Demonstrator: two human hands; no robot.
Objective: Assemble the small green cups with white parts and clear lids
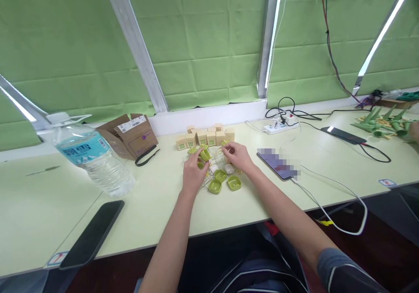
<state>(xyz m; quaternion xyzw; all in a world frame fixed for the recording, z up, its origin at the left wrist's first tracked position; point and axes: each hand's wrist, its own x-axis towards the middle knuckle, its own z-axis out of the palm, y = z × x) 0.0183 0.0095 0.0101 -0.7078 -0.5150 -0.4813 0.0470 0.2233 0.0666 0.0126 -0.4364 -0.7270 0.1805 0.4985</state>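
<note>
Left hand (195, 170) pinches a green case (205, 154); right hand (238, 155) curled, can't tell if pinching. Small boxes (211, 138) stand grouped; open green cases (234, 182) lie loose, seemingly unfinished.

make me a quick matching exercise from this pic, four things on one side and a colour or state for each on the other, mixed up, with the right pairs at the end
Column one
1. left hand
2. water bottle
3. cardboard box
4. power strip

Column two
A. white, with something plugged in
B. mostly brown
C. holding a small green case
D. clear, with a blue label

Right pairs: 1-C, 2-D, 3-B, 4-A
</note>
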